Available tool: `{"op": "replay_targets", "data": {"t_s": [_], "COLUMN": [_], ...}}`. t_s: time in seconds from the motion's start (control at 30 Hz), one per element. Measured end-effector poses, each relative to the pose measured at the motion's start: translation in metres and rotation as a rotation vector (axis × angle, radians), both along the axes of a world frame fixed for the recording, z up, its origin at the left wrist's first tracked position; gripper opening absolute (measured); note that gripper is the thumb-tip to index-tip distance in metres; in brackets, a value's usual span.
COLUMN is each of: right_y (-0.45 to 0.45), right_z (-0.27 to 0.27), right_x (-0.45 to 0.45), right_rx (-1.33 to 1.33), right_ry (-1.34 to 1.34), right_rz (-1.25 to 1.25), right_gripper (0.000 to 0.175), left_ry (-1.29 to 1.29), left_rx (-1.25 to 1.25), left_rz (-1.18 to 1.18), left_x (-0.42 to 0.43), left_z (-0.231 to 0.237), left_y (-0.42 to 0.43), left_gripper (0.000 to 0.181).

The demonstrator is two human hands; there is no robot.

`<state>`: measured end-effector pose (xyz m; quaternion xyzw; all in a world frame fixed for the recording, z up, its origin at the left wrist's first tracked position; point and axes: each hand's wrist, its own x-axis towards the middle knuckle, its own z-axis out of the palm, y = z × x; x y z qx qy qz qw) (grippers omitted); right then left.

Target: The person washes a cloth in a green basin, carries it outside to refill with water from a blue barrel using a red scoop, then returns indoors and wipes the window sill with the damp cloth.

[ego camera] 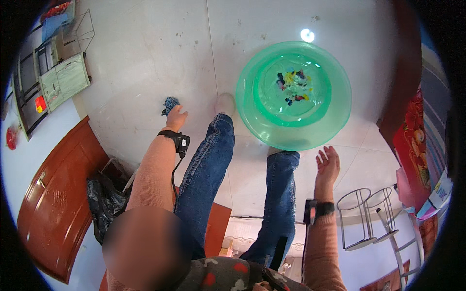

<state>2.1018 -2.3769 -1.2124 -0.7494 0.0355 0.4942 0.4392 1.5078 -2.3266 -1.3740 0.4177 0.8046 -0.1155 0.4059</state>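
A crumpled dark blue patterned cloth (170, 104) is in my left hand (176, 119), held out over the floor to the left of my left foot. On the right, my right hand (328, 163) holds nothing, its fingers spread apart just below the rim of a translucent green plastic basin (251, 120). The basin stands on the floor and holds clear liquid, with several small colourful items (295, 85) in it, too small to name surely. Each wrist bears a black strap with a small device.
A black plastic bag (103, 203) lies at the left, near a brown door (60, 196). Metal-framed stools (355, 218) stand at the lower right. A low cabinet (65, 82) is at the upper left, and red patterned fabric (413, 142) hangs at the right.
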Motion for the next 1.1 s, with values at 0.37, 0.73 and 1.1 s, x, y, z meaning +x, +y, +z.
{"op": "replay_targets", "data": {"t_s": [0.37, 0.73, 1.1], "right_y": [0.044, 0.055, 0.061], "right_z": [0.076, 0.051, 0.032], "right_x": [-0.201, -0.236, -0.253], "right_rx": [-0.142, -0.008, -0.083], "right_ry": [0.695, 0.456, 0.615], "right_rz": [0.092, 0.043, -0.054], "right_gripper": [0.022, 0.019, 0.020], "left_ry": [0.072, -0.166, -0.666], "left_rx": [-0.239, 0.122, 0.342], "left_rz": [-0.242, -0.244, -0.165], "left_x": [-0.074, -0.137, 0.073], "left_z": [-0.031, -0.016, 0.236], "left_y": [0.006, 0.062, 0.163], "left_gripper": [0.060, 0.019, 0.018]}}
